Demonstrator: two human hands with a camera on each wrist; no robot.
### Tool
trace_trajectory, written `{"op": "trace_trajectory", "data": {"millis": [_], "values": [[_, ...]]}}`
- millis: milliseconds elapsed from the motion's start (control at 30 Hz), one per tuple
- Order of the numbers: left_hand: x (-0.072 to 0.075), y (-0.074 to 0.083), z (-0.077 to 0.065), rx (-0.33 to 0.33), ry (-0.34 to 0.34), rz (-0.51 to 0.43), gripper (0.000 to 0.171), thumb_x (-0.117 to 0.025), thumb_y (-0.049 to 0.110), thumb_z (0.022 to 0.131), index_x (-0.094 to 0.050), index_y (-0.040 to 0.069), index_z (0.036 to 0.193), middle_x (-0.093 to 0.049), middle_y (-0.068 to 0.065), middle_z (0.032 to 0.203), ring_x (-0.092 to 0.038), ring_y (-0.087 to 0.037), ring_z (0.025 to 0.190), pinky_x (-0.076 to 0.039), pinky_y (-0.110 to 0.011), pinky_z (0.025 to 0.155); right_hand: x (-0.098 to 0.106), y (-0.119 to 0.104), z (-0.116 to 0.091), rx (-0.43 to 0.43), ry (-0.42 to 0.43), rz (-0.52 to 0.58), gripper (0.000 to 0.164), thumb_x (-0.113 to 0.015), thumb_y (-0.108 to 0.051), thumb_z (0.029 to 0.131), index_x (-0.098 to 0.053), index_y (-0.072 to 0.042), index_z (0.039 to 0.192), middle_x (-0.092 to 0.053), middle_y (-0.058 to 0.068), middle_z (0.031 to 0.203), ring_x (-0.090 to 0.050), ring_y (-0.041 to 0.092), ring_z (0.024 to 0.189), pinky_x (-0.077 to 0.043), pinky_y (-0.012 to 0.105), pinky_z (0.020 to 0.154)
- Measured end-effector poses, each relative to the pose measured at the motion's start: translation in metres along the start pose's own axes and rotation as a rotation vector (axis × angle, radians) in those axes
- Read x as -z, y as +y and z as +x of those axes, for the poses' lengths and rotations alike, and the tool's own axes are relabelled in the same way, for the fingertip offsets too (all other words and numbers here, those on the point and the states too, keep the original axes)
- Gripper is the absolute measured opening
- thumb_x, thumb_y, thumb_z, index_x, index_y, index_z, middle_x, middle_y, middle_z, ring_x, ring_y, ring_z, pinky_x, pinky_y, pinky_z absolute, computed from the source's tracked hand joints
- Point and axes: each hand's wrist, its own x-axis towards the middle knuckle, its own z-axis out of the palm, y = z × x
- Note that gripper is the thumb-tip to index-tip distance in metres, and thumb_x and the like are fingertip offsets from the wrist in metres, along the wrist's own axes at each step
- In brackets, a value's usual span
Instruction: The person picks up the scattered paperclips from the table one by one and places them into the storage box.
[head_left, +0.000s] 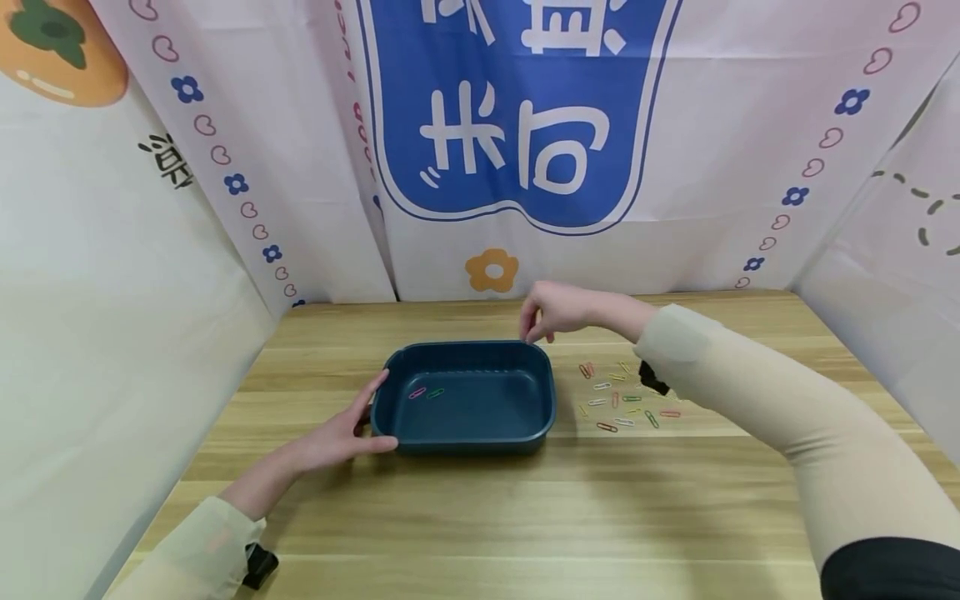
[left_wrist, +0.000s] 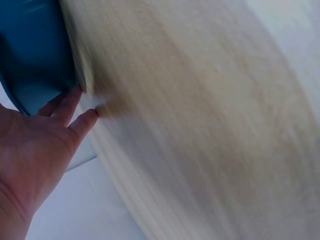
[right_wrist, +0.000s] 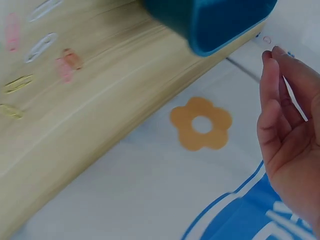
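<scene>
A dark blue rectangular tray [head_left: 465, 443] stands on the wooden table with a pink paper clip [head_left: 417, 392] and a green paper clip [head_left: 435, 393] inside. My left hand [head_left: 337, 433] spreads around its left end, thumb at the near rim and fingers along the left side; in the left wrist view the extended fingers [left_wrist: 66, 110] meet the tray. Above the tray's far right corner is my right hand [head_left: 558, 308], thumb and fingertips drawn together and pointing down. In the right wrist view those fingertips [right_wrist: 276, 51] meet; I cannot tell whether something small is between them.
Several loose paper clips [head_left: 615, 400] in red, white, yellow, green and pink lie scattered right of the tray, partly under the right forearm. Behind the table hangs a printed white cloth [head_left: 315, 208] with a blue panel and an orange flower [head_left: 480, 282]. Cloth walls flank both sides.
</scene>
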Motion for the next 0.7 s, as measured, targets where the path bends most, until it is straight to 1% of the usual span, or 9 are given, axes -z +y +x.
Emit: {"op": "trace_trajectory", "data": {"millis": [133, 267, 400, 467, 533, 633, 700], "values": [[0.000, 0.000, 0.000, 0.005, -0.002, 0.003, 0.097, -0.067, 0.031, 0.092, 0.006, 0.031, 0.156, -0.015, -0.031, 0.154, -0.028, -0.047, 0.136, -0.023, -0.066, 0.104, -0.001, 0.020, -0.016, -0.005, 0.035, 0.021, 0.006, -0.071, 0.000, 0.087, -0.074, 0.000, 0.082, -0.069, 0.007, 0.075, -0.062, 0.016, 0.060, -0.053, 0.029, 0.060], [0.000, 0.001, 0.000, 0.011, -0.004, -0.003, 0.097, -0.067, 0.032, 0.092, 0.006, 0.032, 0.156, -0.015, -0.031, 0.154, -0.028, -0.048, 0.136, -0.023, -0.066, 0.104, -0.007, 0.040, -0.030, -0.014, 0.059, 0.015, 0.007, -0.071, -0.001, 0.086, -0.074, -0.004, 0.080, -0.069, 0.005, 0.075, -0.062, 0.014, 0.059, -0.053, 0.031, 0.061], [0.000, 0.001, 0.001, 0.012, -0.005, -0.013, 0.096, -0.067, 0.032, 0.093, 0.006, 0.031, 0.156, -0.012, -0.031, 0.155, -0.028, -0.048, 0.136, -0.022, -0.066, 0.104, -0.015, 0.055, -0.043, -0.062, 0.052, 0.031, 0.007, -0.071, -0.002, 0.086, -0.074, -0.006, 0.081, -0.069, 0.004, 0.076, -0.061, 0.013, 0.060, -0.051, 0.029, 0.062], [0.000, 0.001, 0.000, 0.015, -0.004, -0.011, 0.096, -0.067, 0.032, 0.093, 0.006, 0.031, 0.156, -0.012, -0.031, 0.155, -0.028, -0.049, 0.136, -0.022, -0.066, 0.104, -0.021, 0.062, -0.050, -0.074, 0.041, 0.052, 0.006, -0.070, 0.000, 0.086, -0.074, -0.004, 0.082, -0.068, 0.003, 0.076, -0.061, 0.013, 0.061, -0.050, 0.028, 0.061], [0.000, 0.002, 0.000, 0.018, -0.004, -0.006, 0.096, -0.067, 0.032, 0.093, 0.006, 0.031, 0.156, -0.012, -0.031, 0.155, -0.028, -0.049, 0.135, -0.023, -0.066, 0.104, -0.028, 0.069, -0.057, -0.067, 0.034, 0.075, 0.006, -0.070, 0.002, 0.086, -0.074, -0.002, 0.084, -0.068, 0.003, 0.075, -0.060, 0.011, 0.061, -0.049, 0.027, 0.060], [0.000, 0.003, 0.000, 0.019, -0.006, -0.003, 0.096, -0.067, 0.032, 0.093, 0.006, 0.030, 0.156, -0.012, -0.031, 0.155, -0.028, -0.048, 0.136, -0.023, -0.066, 0.104, -0.041, 0.078, -0.066, -0.034, 0.038, 0.090, 0.005, -0.071, 0.004, 0.084, -0.074, 0.001, 0.084, -0.069, 0.002, 0.076, -0.059, 0.010, 0.063, -0.048, 0.025, 0.059], [0.000, 0.003, 0.000, 0.014, -0.006, -0.005, 0.096, -0.066, 0.032, 0.093, 0.006, 0.029, 0.156, -0.011, -0.031, 0.155, -0.028, -0.048, 0.136, -0.023, -0.065, 0.104, -0.049, 0.082, -0.071, -0.021, 0.048, 0.103, 0.005, -0.071, 0.004, 0.083, -0.074, 0.000, 0.085, -0.069, 0.002, 0.080, -0.060, 0.012, 0.066, -0.049, 0.025, 0.059]]}}
